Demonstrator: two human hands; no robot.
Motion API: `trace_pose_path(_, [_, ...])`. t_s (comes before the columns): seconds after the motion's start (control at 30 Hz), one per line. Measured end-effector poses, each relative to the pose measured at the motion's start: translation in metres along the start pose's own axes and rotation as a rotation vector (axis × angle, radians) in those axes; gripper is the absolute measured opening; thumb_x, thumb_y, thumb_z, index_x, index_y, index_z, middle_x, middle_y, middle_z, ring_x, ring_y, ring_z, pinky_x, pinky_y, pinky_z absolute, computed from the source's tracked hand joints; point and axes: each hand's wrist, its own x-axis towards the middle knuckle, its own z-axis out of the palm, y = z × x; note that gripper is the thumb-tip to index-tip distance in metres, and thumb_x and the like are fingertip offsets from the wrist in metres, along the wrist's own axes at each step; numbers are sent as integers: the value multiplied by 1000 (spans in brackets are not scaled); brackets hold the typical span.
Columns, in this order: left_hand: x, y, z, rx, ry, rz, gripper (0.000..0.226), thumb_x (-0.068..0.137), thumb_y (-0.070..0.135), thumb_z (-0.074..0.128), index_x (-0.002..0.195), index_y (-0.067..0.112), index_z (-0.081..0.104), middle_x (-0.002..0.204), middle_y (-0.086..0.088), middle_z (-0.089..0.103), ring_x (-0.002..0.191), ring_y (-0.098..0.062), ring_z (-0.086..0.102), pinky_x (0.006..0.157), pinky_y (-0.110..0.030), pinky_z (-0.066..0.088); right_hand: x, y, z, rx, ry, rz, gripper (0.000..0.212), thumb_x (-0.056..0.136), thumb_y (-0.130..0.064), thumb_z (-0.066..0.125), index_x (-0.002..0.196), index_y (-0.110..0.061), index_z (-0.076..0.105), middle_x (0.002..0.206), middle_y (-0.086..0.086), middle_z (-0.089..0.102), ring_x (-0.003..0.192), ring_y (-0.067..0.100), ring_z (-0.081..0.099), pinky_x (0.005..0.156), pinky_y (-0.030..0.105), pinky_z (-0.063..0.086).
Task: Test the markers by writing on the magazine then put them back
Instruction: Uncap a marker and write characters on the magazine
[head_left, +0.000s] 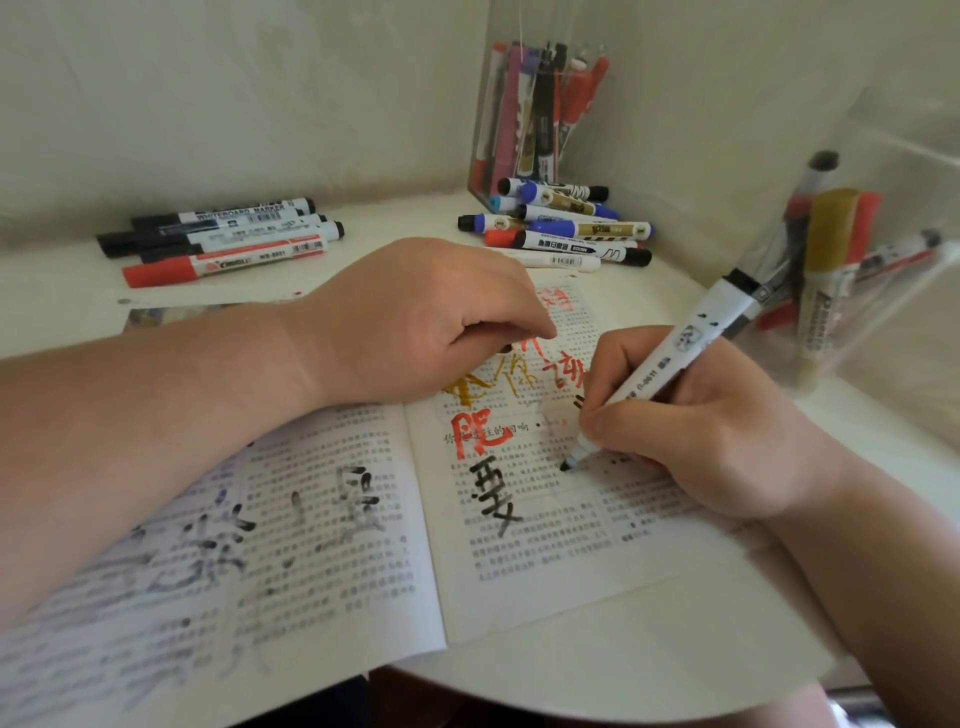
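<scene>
**Desk:** Item one, the hands?

**Operator:** On my feed, right hand: thumb and fingers pinched round a white-barrelled marker, low on the barrel. Its dark tip touches the right-hand page of the magazine. Left hand: knuckles up, fingers curled under, resting on the upper part of that same page. A dark speck shows beneath the fingers, and I cannot tell whether the hand holds anything.

**Desk:** The magazine itself?

**Operator:** Open flat on the white table, near its front edge. The right page has thick red, gold and black characters written over the print. The left page has smeared grey-black strokes, and the left forearm lies across it.

**Desk:** Remaining stock?

**Operator:**
- Clear holder, back corner, upright, packed with markers standing on end.
- Loose pile of markers, lying flat just in front of the holder — blue, black and red caps.
- Row of markers, back left, lying flat — black caps and one red.
- Clear container, far right, blurred on my screen, with gold, red and black markers inside.
</scene>
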Motion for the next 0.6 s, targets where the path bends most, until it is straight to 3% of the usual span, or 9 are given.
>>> trace_pose_path(0.17, [2,-1,-1,-40,-5,-5,15,96,24,67,104,16,77,104,5,74,95,-7,66,87,-31,53,-1,1,-2,6,-38,-3,9,70,-11,71,68,-5,65,51,-2,50,47,9,42,45,20,31])
trace_pose_path(0.3, [3,-3,-1,-90,-20,-80,11,90,19,76,101,18,77,109,6,70,100,-4,64,90,-29,53,5,7,-6,205,96,-40,17,61,-23,76,66,-10,67,52,21,39,45,20,30,43,24,20])
trace_pose_path(0.47, [3,-4,-3,-133,1,-277,19,89,22,76,107,25,76,113,12,60,103,3,55,94,-8,40,30,-17,-25,260,87,-172,12,62,-16,73,68,-8,66,47,10,38,43,17,28,43,21,22])
trace_pose_path(0.53, [4,-3,-5,-134,-39,-370,32,86,31,79,117,30,72,106,18,62,97,3,57,87,-8,43,49,-36,-36,177,48,-184,12,59,-6,71,64,-3,60,50,15,37,45,18,30,43,22,22])
trace_pose_path(0.6, [6,0,-7,-215,-62,-478,59,79,37,85,131,39,58,94,17,69,83,0,62,73,-12,47,72,-52,-41,97,23,-191,13,62,2,65,60,1,52,50,15,37,43,17,30,41,20,23])
